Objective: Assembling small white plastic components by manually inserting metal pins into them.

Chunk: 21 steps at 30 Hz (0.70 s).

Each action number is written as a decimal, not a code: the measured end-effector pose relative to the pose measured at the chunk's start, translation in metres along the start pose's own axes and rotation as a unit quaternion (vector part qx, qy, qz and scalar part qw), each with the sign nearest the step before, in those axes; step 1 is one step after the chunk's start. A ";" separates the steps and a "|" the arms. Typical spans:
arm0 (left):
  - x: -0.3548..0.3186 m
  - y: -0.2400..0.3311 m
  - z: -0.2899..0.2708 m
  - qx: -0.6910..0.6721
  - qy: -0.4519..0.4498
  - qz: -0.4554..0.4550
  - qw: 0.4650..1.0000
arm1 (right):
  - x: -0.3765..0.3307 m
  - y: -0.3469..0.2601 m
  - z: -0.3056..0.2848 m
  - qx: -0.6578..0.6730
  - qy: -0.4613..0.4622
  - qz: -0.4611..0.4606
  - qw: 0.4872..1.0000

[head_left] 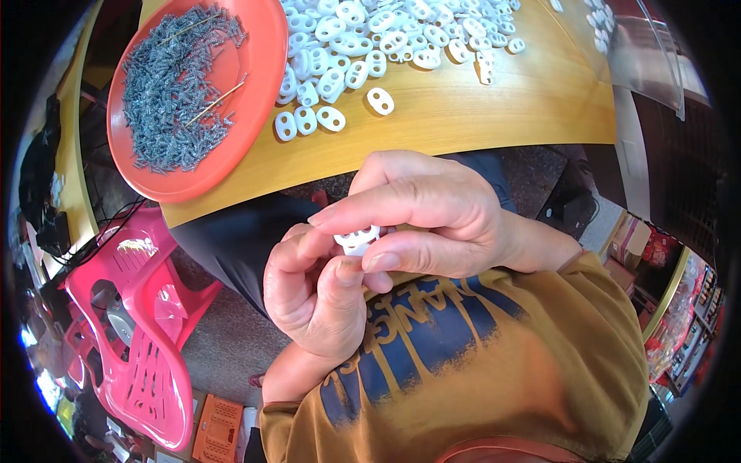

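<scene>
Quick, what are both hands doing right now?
Left hand: closed, pinching the small white plastic piece.
Right hand: closed, fingers pinching the same white piece from above.

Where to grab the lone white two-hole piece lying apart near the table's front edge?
Take the lone white two-hole piece across its narrow waist, fingers on the two long sides, coming straight down from above. It lies flat on the wooden table, clear of the pile of white pieces, so both long sides look free; the holes seem too small to hook.

White two-hole plastic pieces [363, 46]; orange-red tray [262, 69] of grey, possibly metallic springs [166, 85]; yellowish wood-grain table [494, 108]; pink chair [147, 339].
</scene>
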<state>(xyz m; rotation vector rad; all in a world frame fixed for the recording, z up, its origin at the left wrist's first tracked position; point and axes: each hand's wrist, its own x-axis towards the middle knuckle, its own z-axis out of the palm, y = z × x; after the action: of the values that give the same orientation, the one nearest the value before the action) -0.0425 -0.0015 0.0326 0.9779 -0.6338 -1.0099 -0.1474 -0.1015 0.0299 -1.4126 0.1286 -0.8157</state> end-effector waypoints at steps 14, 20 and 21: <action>0.000 -0.002 0.002 -0.013 0.024 0.003 1.000 | 0.005 0.003 0.002 -0.062 0.005 -0.027 0.998; 0.005 -0.004 0.004 -0.003 0.032 0.019 0.999 | 0.006 0.008 0.002 -0.103 0.018 -0.047 0.993; 0.007 -0.004 0.004 0.008 0.027 0.025 0.999 | 0.006 0.009 0.002 -0.102 0.018 -0.049 0.993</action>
<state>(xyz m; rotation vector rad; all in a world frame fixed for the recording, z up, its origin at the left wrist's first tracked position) -0.0442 -0.0103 0.0303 0.9958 -0.6198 -0.9316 -0.1382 -0.1036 0.0248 -1.6069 0.1750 -0.9287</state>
